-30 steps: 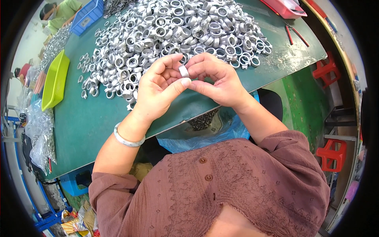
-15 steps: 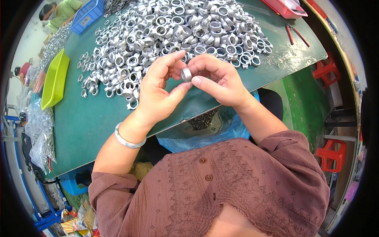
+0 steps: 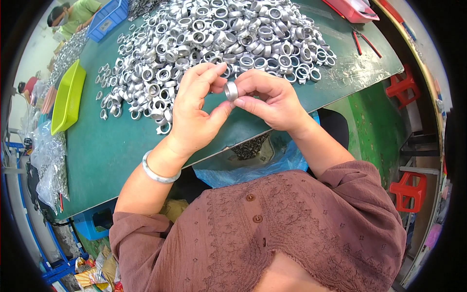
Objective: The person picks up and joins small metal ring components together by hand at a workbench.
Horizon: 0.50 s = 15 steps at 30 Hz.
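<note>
A single silver metal ring (image 3: 231,91) is pinched between the thumb and index finger of my right hand (image 3: 270,100), just over the near edge of the table. Close on its other side, my left hand (image 3: 194,109) curves around with fingers apart. The left thumb tip sits at the ring's lower edge; whether it presses on the ring I cannot tell. Beyond both hands spreads a large heap of similar silver metal rings (image 3: 219,36), many with small lugs on the rim, on the green tabletop (image 3: 112,165).
A yellow-green tray (image 3: 68,100) and a blue crate (image 3: 108,20) stand at the left. Red-handled pliers (image 3: 365,43) and a pink tray (image 3: 352,10) lie at the far right. A container lined with blue plastic (image 3: 243,176) sits below the table edge. Another person (image 3: 80,17) works far left.
The ring has turned slightly and shifted a little in my right fingers. My right index finger has closed in on it, and my left fingers have shifted slightly.
</note>
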Tool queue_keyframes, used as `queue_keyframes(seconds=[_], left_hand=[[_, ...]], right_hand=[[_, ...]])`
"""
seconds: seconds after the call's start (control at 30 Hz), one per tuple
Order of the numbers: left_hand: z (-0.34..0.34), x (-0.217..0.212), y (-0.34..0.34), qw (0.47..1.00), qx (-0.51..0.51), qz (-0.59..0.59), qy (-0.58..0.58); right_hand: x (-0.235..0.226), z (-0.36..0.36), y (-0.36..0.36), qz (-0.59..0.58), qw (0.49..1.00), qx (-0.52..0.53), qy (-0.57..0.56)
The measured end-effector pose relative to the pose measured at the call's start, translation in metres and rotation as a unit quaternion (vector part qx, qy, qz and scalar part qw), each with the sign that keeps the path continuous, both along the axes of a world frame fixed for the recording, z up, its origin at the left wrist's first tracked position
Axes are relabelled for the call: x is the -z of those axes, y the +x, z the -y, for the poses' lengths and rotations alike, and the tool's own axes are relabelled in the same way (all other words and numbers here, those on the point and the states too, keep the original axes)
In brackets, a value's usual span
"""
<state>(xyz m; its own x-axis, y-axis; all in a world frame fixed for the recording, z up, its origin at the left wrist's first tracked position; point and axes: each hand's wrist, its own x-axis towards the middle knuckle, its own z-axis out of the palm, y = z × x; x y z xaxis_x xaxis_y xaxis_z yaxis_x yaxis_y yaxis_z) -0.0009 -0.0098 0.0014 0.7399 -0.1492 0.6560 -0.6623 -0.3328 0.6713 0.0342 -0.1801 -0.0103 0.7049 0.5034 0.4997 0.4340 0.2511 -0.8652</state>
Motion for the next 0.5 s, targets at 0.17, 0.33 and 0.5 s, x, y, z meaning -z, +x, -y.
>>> queue_keyframes(seconds=[0.17,0.33,0.5], left_hand=[[-0.0079,-0.0015,0.0018,0.998,0.005,-0.023,0.062],[-0.0052,-0.0061,-0.0033,0.995,0.006,-0.065,0.077],[-0.0079,-0.0025,0.0001,0.996,0.007,-0.052,0.067]], right_hand=[[0.0019,-0.0019,-0.0005,0.025,0.999,0.007,0.022],[0.0033,-0.0011,-0.0011,-0.041,0.999,-0.008,0.019],[-0.0029,-0.0001,-0.0029,-0.116,0.993,-0.026,0.027]])
